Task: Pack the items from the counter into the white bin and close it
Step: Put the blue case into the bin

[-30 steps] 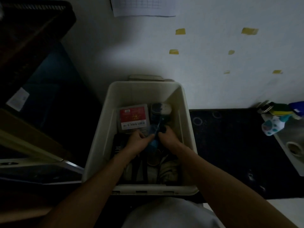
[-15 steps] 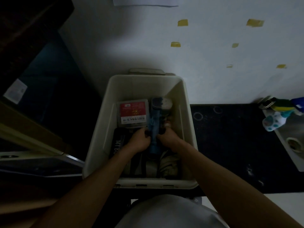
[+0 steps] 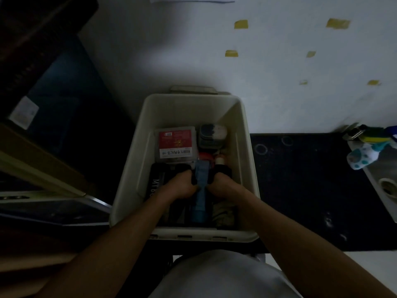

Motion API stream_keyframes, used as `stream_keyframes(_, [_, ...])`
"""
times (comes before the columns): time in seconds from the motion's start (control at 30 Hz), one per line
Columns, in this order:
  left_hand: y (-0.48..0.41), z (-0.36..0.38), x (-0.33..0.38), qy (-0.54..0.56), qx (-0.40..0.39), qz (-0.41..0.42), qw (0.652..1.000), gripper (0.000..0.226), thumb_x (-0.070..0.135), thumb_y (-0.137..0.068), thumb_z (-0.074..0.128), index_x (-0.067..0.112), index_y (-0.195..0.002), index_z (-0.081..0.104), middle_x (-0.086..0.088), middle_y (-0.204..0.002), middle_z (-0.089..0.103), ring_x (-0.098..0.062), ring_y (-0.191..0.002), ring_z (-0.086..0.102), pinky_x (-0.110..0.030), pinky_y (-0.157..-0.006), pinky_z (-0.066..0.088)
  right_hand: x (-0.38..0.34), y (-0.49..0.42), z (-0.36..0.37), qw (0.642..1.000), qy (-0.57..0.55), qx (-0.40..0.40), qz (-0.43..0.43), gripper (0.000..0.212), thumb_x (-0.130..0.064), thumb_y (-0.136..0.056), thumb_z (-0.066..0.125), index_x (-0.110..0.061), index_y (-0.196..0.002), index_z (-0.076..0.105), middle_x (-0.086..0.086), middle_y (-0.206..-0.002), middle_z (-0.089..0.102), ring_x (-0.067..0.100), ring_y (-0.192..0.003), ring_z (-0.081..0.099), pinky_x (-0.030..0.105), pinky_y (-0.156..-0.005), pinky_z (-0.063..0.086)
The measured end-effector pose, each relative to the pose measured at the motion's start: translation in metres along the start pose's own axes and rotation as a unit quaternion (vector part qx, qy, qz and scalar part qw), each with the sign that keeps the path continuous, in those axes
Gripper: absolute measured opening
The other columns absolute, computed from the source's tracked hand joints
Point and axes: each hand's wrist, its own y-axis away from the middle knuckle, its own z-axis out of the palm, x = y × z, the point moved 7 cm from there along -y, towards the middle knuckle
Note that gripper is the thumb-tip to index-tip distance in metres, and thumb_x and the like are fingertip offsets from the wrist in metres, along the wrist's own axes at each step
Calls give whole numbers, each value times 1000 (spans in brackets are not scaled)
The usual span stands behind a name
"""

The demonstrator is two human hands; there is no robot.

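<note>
White bin (image 3: 135,168) holds red box (image 3: 175,143), round tin (image 3: 212,134), blue item (image 3: 200,190).

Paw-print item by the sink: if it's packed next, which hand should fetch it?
Right, probably. The paw-print item lies at the far right of the counter, on the side of the right hand; the left hand would have to cross the white bin. Both hands hold the blue item.

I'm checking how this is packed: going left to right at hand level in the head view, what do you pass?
First the black lettered box → left hand → blue item → right hand → white bin, right wall → black mat → paw-print item.
</note>
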Motion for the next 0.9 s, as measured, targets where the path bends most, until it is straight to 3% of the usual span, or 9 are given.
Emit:
stream_keyframes(0.07, [1,-1,3,-15,-9,-6,1000,21,23,-86,69,21,-100,53,6,-97,55,-7,-87,55,-10,-68,47,2,1,2,1000,4,-21,8,45,-18,-93,62,-4,-134,49,18,-133,54,32,-120,53,34,-104,45])
stream_keyframes(0.1, [1,0,5,-22,-17,-8,1000,39,21,-84,71,14,-117,50,2,-107,56,-12,-96,57,-20,-80,52,1,3,2,1000,-1,-28,4,42,-18,-94,60,-4,-133,50,18,-132,55,32,-120,53,33,-102,46])
stream_keyframes(0.2, [-1,-3,14,-40,-14,2,999,68,23,-85,66,7,-142,32,-10,-116,59,-22,-105,59,-40,-93,53,-7,9,-10,999,-1,-17,-36,37,-23,-96,55,-1,-126,57,17,-118,61,31,-111,59,26,-77,48])
stream_keyframes(0.33, [0,-17,30,13,33,49,998,29,34,-83,58,26,-110,54,-4,-104,64,-19,-97,62,-41,-87,55,-25,15,-38,993,-32,29,-112,22,-24,-94,57,-9,-110,63,2,-94,57,12,-81,54,19,-69,41])
stream_keyframes(0.43, [-1,-27,44,55,57,72,994,7,31,-89,59,33,-92,52,3,-91,65,-15,-86,65,-33,-70,54,-35,22,-57,985,-74,38,-149,8,-22,-93,58,-20,-86,62,2,-87,66,12,-75,61,17,-63,47])
stream_keyframes(0.5, [-2,-32,58,79,66,84,991,8,33,-92,59,32,-95,52,7,-90,64,-10,-83,64,-26,-65,49,-36,27,-71,980,-99,49,-164,3,-24,-91,59,-25,-94,60,-6,-88,66,8,-80,63,21,-64,49])
stream_keyframes(0.63, [-3,-44,92,101,87,117,984,20,37,-89,62,32,-106,54,13,-98,66,-3,-87,65,-25,-69,54,-43,39,-104,962,-143,91,-214,37,-25,-91,58,-21,-128,54,-11,-99,63,-3,-79,64,13,-60,49])
stream_keyframes(0.77, [-6,-56,140,133,129,177,967,18,29,-88,66,36,-102,56,10,-102,68,0,-88,67,-20,-67,52,-41,49,-147,945,-184,119,-241,43,-25,-91,59,-17,-133,53,-3,-114,65,8,-99,65,27,-81,57])
stream_keyframes(0.9, [-15,-63,182,115,166,204,958,18,20,-90,64,19,-107,58,-1,-105,65,-15,-97,64,-33,-82,53,-27,58,-188,934,-203,148,-254,40,-21,-93,57,-13,-132,53,3,-118,64,14,-102,63,22,-79,51])
